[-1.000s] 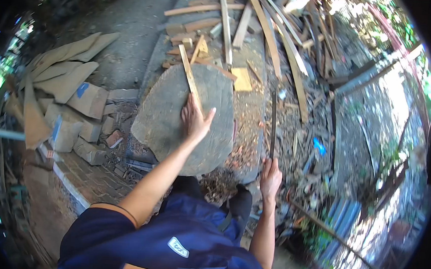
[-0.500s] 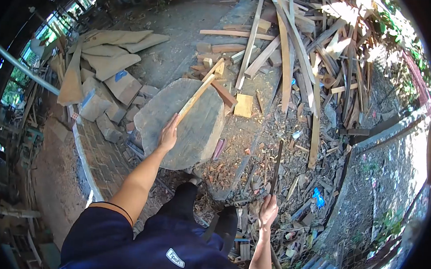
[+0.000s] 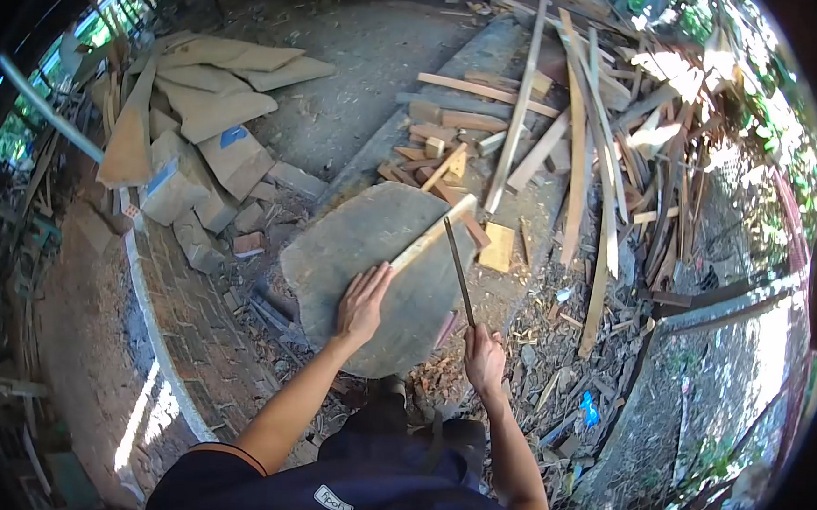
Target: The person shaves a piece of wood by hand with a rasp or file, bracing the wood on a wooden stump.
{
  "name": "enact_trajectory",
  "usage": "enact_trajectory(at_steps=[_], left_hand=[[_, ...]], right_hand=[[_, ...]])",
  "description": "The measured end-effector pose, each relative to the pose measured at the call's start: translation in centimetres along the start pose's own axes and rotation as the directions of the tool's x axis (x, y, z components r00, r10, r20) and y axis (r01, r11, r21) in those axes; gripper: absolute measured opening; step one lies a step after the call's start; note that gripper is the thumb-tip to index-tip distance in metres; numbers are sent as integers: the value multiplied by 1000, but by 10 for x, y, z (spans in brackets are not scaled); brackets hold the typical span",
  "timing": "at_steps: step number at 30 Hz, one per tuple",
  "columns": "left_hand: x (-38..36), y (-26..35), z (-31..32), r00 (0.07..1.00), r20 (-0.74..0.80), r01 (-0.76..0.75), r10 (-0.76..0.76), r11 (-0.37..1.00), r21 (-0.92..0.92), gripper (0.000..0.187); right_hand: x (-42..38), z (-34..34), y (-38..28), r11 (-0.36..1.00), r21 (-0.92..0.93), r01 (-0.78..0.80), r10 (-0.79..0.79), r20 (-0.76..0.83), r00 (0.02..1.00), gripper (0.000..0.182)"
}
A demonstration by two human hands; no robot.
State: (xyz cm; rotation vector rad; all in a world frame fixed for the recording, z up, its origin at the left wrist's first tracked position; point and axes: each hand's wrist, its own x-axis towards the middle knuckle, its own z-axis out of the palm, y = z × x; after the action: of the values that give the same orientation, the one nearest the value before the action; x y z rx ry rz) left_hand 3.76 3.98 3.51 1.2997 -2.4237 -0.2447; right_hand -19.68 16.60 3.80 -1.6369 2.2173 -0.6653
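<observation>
A large flat-topped chopping block (image 3: 339,237) stands in front of me. Across its top lies a pale wooden strip (image 3: 431,235), pointing away and to the right. My left hand (image 3: 363,304) is closed over the near end of this strip, fingers together along it. In my right hand (image 3: 484,358), the fingers are wrapped round the handle end of a long, narrow, dark machete (image 3: 460,275). Its blade points up and slightly left, the tip right by the strip's far end.
Behind the block lie small wood offcuts (image 3: 473,121) and a yellowish square block (image 3: 497,247). Long boards and slats (image 3: 576,153) are heaped at the right. Concrete blocks (image 3: 233,162) and folded brown sheets (image 3: 214,103) sit at the left, beside a low brick ledge (image 3: 190,307). Wood chips litter the ground.
My right hand has come up and left, bringing the machete from beside the block to the strip's far end. My left hand and the strip have shifted toward the middle of the block.
</observation>
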Motion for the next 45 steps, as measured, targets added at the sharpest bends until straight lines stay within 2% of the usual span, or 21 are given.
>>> enact_trajectory(at_steps=[5,8,13,15,18,19,22,23,25,27,28,29,30,31,33,34,36,38,40,42,45], left_hand=[[12,-36,-23,996,84,25,-13,989,-148,63],[20,-69,-40,992,93,-77,88,990,-117,60],[14,-97,-54,1000,-14,24,-25,995,-96,59],[5,-95,-52,995,-28,91,-94,992,-82,64],[-10,-79,-57,971,-2,240,-240,970,-47,62],[-13,-75,-53,969,-18,245,-246,969,-38,62],[-21,-57,-42,921,-199,354,-335,933,68,45],[-20,-49,-36,913,-201,373,-355,926,62,45],[-11,-35,-28,841,-311,512,-442,837,193,44],[-4,-22,-18,807,-346,560,-478,806,192,45],[1,-16,-13,769,-379,617,-515,753,228,45],[9,-15,-11,734,-415,663,-537,701,264,45],[14,-14,-8,710,-447,688,-545,674,270,41],[16,-13,-4,721,-445,676,-531,679,285,41],[14,-18,2,674,-460,717,-578,662,220,36],[15,-19,0,687,-513,699,-515,661,273,33],[18,-26,-5,708,-466,682,-531,684,257,32],[10,-26,-13,749,-410,643,-521,721,259,29],[13,-38,-24,814,-339,564,-472,782,264,28],[22,-57,-27,853,-272,508,-445,827,241,29],[43,-84,-25,896,-257,410,-361,897,169,31]], right_hand=[[59,7,-62,991,-67,119,-113,81,990,19],[75,16,-85,993,-45,107,-105,46,993,20],[83,38,-94,968,-67,241,-223,202,954,20],[86,45,-93,973,-65,221,-197,264,944,22],[94,49,-90,955,-41,295,-268,307,913,22],[101,48,-90,950,-36,311,-287,301,909,22],[109,45,-79,922,-2,387,-362,352,863,23],[113,47,-76,911,-25,411,-382,322,866,20],[119,53,-69,889,-49,454,-420,305,855,18],[119,60,-62,856,-71,512,-484,236,843,19],[116,60,-58,857,-63,511,-485,237,842,19],[114,62,-57,839,-35,544,-531,169,830,17],[116,60,-58,820,-9,572,-569,94,817,17],[119,59,-59,827,1,563,-561,82,824,17],[115,60,-63,827,-18,562,-560,62,826,21],[106,62,-65,847,-15,532,-529,77,845,21],[109,64,-66,854,-92,511,-512,19,859,20],[105,75,-63,865,-103,492,-502,-120,857,17],[104,70,-74,930,-95,356,-358,0,934,21],[102,65,-78,939,-108,326,-328,-1,945,21],[102,69,-81,948,-115,297,-302,-23,953,22]])
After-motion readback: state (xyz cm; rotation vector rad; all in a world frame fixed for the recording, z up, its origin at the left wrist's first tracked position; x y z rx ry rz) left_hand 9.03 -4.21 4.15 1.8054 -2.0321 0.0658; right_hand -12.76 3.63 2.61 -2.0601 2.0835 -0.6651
